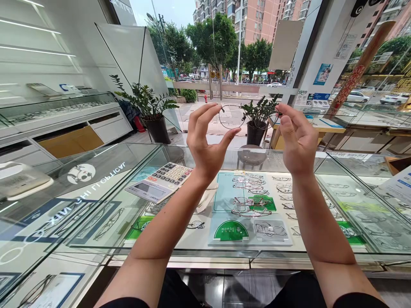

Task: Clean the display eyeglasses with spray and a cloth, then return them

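Observation:
A pair of thin-rimmed eyeglasses [231, 118] is held up above the glass counter, level with the doorway beyond. My left hand [207, 143] grips one lens rim, fingertips at its upper edge and thumb at its lower edge. On the other side, my right hand [299, 141] pinches the eyeglasses' far end between thumb and fingers. That hand partly hides the second lens. Beneath my forearms, several spectacle frames [252, 201] lie in rows inside the display case. A calculator [159, 182] rests on the glass left of my left forearm.
The glass counter [180, 246] spans the space before me. A white device [22, 182] sits at the left. Beyond the counter are a round stool [252, 156], potted plants [159, 128] and glass doors. A leaflet [400, 190] stands at the right.

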Demonstrator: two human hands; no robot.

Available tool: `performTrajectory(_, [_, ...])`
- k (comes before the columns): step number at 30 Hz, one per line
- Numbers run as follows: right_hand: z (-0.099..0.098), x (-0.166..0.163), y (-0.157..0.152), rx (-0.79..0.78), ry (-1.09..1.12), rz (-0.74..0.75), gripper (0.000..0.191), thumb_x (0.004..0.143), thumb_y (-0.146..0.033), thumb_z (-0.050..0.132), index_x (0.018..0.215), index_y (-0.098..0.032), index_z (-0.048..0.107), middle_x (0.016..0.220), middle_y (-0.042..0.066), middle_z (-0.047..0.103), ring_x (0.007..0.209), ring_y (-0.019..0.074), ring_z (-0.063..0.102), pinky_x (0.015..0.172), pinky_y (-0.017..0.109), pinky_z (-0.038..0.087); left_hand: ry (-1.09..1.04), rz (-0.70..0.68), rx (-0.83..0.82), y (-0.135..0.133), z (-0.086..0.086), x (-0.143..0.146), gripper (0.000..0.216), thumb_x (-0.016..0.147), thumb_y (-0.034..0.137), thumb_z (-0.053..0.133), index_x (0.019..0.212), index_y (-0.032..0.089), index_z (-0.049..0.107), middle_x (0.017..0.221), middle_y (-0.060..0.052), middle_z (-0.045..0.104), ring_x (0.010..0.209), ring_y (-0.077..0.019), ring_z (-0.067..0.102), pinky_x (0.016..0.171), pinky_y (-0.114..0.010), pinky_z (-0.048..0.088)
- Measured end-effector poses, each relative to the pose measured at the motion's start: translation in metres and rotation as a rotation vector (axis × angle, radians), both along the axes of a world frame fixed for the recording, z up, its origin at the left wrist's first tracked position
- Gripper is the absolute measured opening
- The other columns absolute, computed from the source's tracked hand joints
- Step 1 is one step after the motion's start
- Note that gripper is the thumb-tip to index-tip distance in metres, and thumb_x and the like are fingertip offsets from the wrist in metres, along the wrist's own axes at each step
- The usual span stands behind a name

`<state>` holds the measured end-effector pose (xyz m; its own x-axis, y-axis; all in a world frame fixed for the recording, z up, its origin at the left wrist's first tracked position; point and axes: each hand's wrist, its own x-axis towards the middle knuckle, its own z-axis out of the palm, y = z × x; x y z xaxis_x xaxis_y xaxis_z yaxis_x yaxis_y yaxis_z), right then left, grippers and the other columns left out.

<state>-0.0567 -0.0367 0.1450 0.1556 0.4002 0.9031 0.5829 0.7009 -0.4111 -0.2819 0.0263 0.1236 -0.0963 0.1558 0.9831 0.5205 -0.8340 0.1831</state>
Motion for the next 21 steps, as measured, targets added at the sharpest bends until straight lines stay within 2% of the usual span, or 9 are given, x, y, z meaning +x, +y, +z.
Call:
performTrajectory(4, [-0.0025, 0.0047, 0.0041, -0.034, -0.003, -0.003, 0.053, 0.117, -0.065, 0.046, 0.148, -0.036, 0.077, 0.139, 0.012, 0.082, 0.134, 0.0368, 0.079, 0.106, 0.062, 0.070, 0.013, 0.052, 0.020, -0.0007, 0.0017, 0.0015, 0.065, 0.100, 0.062, 0.083, 0.158, 0.041, 0.061, 0.152, -0.011, 0.072, 0.148, -0.0378, 0.066, 0.108, -0.058, 0.065])
performTrajectory(9, [-0.0053, 0.0102, 0.0066, -0.007, -0.073, -0.044, 0.062, 0.117, -0.069, 0.038, 0.157, -0.035, 0.071, 0.135, 0.012, 0.082, 0.128, 0.0355, 0.081, 0.098, 0.058, 0.073, 0.033, 0.018, -0.027, -0.0005, 0.0057, 0.0027, 0.069, 0.097, 0.068, 0.085, 0.157, 0.042, 0.063, 0.152, -0.011, 0.071, 0.150, -0.0373, 0.065, 0.104, -0.054, 0.067])
performTrajectory(14, [-0.0043, 0.0100, 0.0051, -0.017, -0.005, 0.020, 0.055, 0.116, -0.067, 0.047, 0.147, -0.034, 0.078, 0.133, 0.012, 0.083, 0.128, 0.0358, 0.080, 0.103, 0.060, 0.071, 0.051, -0.004, -0.054, 0.0042, 0.0063, 0.0024, 0.068, 0.098, 0.070, 0.083, 0.157, 0.040, 0.064, 0.155, -0.011, 0.070, 0.151, -0.0344, 0.065, 0.102, -0.047, 0.067])
performTrajectory(21, [0.0034, 0.0029, -0.0023, -0.045, 0.165, 0.086, 0.045, 0.108, -0.064, 0.065, 0.124, -0.028, 0.086, 0.124, 0.011, 0.087, 0.119, 0.0333, 0.083, 0.105, 0.059, 0.070, 0.033, -0.037, -0.083, 0.0067, 0.0052, 0.0017, 0.063, 0.101, 0.064, 0.082, 0.157, 0.040, 0.063, 0.156, -0.012, 0.070, 0.149, -0.0335, 0.067, 0.104, -0.048, 0.067])
